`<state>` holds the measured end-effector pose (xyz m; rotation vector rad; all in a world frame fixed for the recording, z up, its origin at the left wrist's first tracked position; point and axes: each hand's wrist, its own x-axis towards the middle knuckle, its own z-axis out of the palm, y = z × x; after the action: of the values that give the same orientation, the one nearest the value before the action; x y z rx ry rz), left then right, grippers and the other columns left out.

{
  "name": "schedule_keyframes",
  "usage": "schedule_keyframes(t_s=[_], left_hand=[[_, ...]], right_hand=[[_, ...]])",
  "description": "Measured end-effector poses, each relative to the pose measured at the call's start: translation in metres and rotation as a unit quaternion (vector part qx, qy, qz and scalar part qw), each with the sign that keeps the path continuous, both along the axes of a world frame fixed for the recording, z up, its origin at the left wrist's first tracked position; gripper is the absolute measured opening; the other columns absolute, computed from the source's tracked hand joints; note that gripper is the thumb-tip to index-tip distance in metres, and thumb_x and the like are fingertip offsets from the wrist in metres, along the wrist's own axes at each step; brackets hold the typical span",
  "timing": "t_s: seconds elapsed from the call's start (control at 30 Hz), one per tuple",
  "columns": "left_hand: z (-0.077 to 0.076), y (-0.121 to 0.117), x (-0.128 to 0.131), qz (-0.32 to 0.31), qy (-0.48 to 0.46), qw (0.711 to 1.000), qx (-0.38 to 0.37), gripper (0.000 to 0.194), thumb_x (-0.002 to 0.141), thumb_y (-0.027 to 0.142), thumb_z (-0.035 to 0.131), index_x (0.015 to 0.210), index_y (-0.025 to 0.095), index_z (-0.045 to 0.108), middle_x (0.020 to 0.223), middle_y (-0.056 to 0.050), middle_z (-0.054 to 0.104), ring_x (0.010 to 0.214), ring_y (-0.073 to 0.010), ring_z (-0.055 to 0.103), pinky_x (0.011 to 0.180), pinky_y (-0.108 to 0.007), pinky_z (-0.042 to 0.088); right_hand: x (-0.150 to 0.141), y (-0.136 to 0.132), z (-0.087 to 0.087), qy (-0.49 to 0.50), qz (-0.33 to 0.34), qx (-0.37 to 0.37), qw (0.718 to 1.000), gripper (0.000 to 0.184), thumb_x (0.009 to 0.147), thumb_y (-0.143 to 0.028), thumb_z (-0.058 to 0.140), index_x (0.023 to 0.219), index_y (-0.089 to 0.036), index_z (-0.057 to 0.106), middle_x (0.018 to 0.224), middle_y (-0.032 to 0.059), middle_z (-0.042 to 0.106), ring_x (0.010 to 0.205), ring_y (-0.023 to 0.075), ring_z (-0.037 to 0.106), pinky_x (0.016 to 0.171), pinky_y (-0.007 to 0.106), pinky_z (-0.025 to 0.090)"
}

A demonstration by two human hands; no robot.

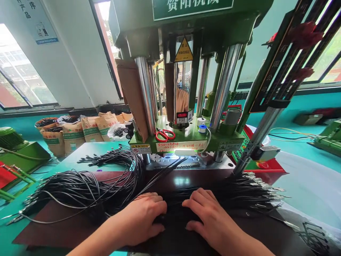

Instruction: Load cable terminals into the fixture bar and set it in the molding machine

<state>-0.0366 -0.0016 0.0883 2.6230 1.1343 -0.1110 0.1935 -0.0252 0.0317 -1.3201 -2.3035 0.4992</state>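
Observation:
My left hand [142,215] and my right hand [206,215] lie side by side, palms down, on a thick bundle of black cables [239,193] laid across a dark mat [53,227]. Both hands curl their fingers over the cables and press on them. Metal terminals [269,192] stick out of the bundle's right end. A second, looser heap of black cables [87,185] spreads out left of my left hand. A few cables run up toward the mould plate [183,161] of the green press machine [186,89] straight ahead.
Red-handled scissors [165,135] and small tape rolls [201,125] sit on the machine's green ledge. Brown sacks [71,137] stand at the back left. A dark slanted rack [290,64] rises on the right. The turquoise table [306,185] extends rightward.

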Motion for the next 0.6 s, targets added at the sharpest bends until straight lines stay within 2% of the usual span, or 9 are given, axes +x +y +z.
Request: schedule_keyframes(t_s=[0.1, 0.3, 0.47, 0.6], left_hand=[[0.0008, 0.0014, -0.0001, -0.017, -0.004, 1.0, 0.006, 0.016, 0.073, 0.019, 0.067, 0.077, 0.022, 0.052, 0.084, 0.004, 0.061, 0.086, -0.0159, 0.056, 0.074, -0.025, 0.042], [-0.0006, 0.004, -0.0039, -0.013, -0.024, 1.0, 0.002, 0.01, 0.075, 0.021, 0.064, 0.081, 0.022, 0.056, 0.082, 0.003, 0.063, 0.081, -0.0151, 0.057, 0.071, -0.023, 0.041], [-0.002, 0.0036, -0.0052, 0.001, -0.034, 0.999, 0.012, 0.006, 0.075, 0.021, 0.06, 0.081, 0.022, 0.057, 0.079, 0.002, 0.062, 0.076, -0.0146, 0.056, 0.068, -0.024, 0.04], [0.0007, -0.0005, -0.0012, 0.021, -0.045, 0.999, 0.006, 0.02, 0.075, 0.016, 0.054, 0.093, 0.023, 0.056, 0.086, 0.002, 0.063, 0.078, -0.0146, 0.058, 0.071, -0.024, 0.042]], right_hand=[[-0.0032, 0.002, -0.0001, 0.011, 0.002, 0.002, 1.0, 0.028, 0.071, -0.015, 0.078, 0.095, -0.021, 0.067, 0.092, 0.0018, 0.061, 0.091, 0.022, 0.049, 0.079, 0.035, 0.036], [-0.0043, 0.0047, -0.001, 0.016, 0.002, 0.0, 1.0, 0.007, 0.078, -0.017, 0.072, 0.08, -0.023, 0.068, 0.088, 0.0001, 0.059, 0.085, 0.0189, 0.049, 0.075, 0.034, 0.034], [-0.0053, 0.0069, 0.003, 0.02, 0.006, -0.006, 1.0, 0.011, 0.084, -0.01, 0.061, 0.079, -0.019, 0.062, 0.086, 0.0006, 0.06, 0.085, 0.0187, 0.05, 0.076, 0.033, 0.037], [-0.0048, 0.01, 0.0063, -0.008, 0.013, 0.006, 1.0, 0.013, 0.087, -0.006, 0.052, 0.085, -0.018, 0.057, 0.087, 0.0022, 0.061, 0.082, 0.019, 0.054, 0.073, 0.031, 0.039]])
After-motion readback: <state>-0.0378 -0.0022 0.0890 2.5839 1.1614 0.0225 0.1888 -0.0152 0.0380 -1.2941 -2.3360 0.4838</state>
